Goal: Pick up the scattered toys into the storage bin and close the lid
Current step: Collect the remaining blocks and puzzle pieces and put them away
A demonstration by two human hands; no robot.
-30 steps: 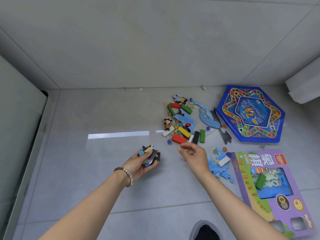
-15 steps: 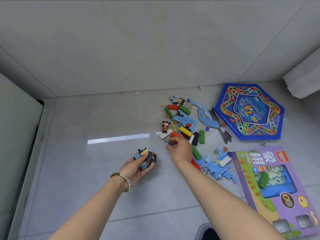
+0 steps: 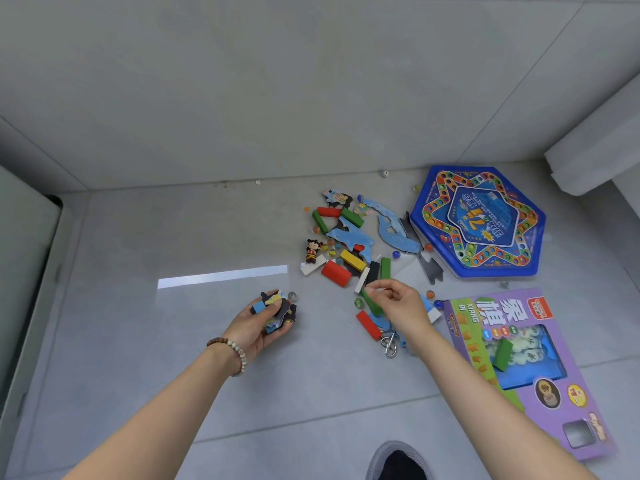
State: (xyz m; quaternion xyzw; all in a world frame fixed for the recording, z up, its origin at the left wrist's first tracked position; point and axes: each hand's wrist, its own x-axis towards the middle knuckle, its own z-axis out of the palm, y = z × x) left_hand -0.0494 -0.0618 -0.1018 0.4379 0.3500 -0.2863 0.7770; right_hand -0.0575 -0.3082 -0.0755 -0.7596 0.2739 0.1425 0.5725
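Where the right hand (image 3: 401, 306) hovers, a purple game box (image 3: 540, 386) is seen to its right, with a blue hexagonal board (image 3: 478, 220) beyond. Scattered toys (image 3: 336, 273) are spread just ahead of and under it. Puzzle pieces (image 3: 281, 310) are gripped by the left hand (image 3: 256, 327). The right fingertips (image 3: 372, 289) are pinched together; what is held, if anything, cannot be told.

Floor (image 3: 138, 393): glossy pale grey tiles with thin joints.
Wall (image 3: 277, 81): grey tiles, 10 to 1 o'clock.
Light: bright strip (image 3: 221, 277) reflected on the floor, centre.
Furniture: white block (image 3: 595, 150), 2 o'clock; grey panel (image 3: 20, 254), 9 o'clock.
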